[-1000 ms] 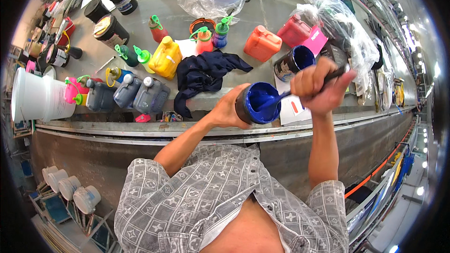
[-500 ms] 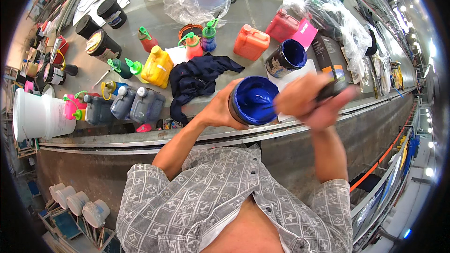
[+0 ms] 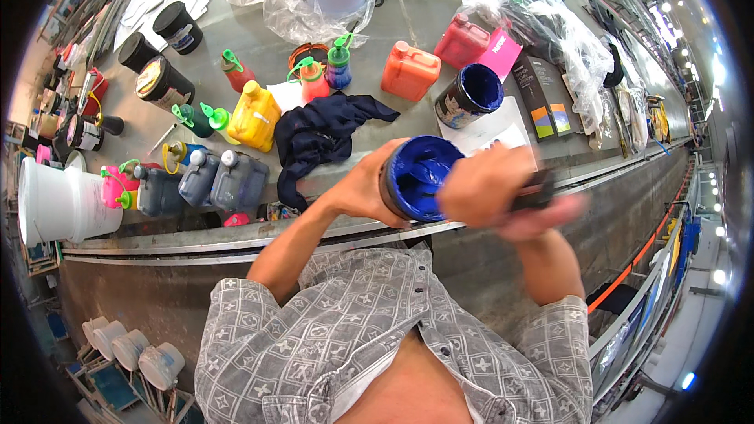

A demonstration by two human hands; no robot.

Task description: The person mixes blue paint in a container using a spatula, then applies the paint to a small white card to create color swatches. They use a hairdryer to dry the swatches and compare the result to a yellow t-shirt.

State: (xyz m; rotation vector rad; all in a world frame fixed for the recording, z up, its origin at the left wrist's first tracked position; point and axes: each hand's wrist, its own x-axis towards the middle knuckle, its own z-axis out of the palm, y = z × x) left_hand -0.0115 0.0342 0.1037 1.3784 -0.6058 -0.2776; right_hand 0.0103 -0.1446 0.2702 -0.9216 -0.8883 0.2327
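My left hand (image 3: pixel 363 182) is wrapped round the side of a dark pot (image 3: pixel 391 195), tipped so that its mouth faces me. Thick, glossy blue ink or paint (image 3: pixel 420 171) coats its inside. At the pot's right rim, my right hand (image 3: pixel 488 188), smeared by motion, is closed on a stirring tool with a dark handle (image 3: pixel 537 191). The tool's working end is hidden by the hand and the ink. Just beyond stands a second dark pot (image 3: pixel 455 110) with blue smears inside. A navy cloth (image 3: pixel 322 132) lies crumpled left of my left hand.
Orange (image 3: pixel 410 72), red (image 3: pixel 462 41) and yellow (image 3: pixel 254 118) jugs stand on the grey table among squeeze bottles and grey jugs (image 3: pixel 239 180). Black tubs (image 3: pixel 165 82) and white buckets (image 3: pixel 47 200) are at left. Clear plastic (image 3: pixel 542 20) and dark booklets (image 3: pixel 542 94) lie at right.
My right hand and the tool have shifted left and slightly down against the pot. The pot is tilted a little differently, and the view has shifted slightly.
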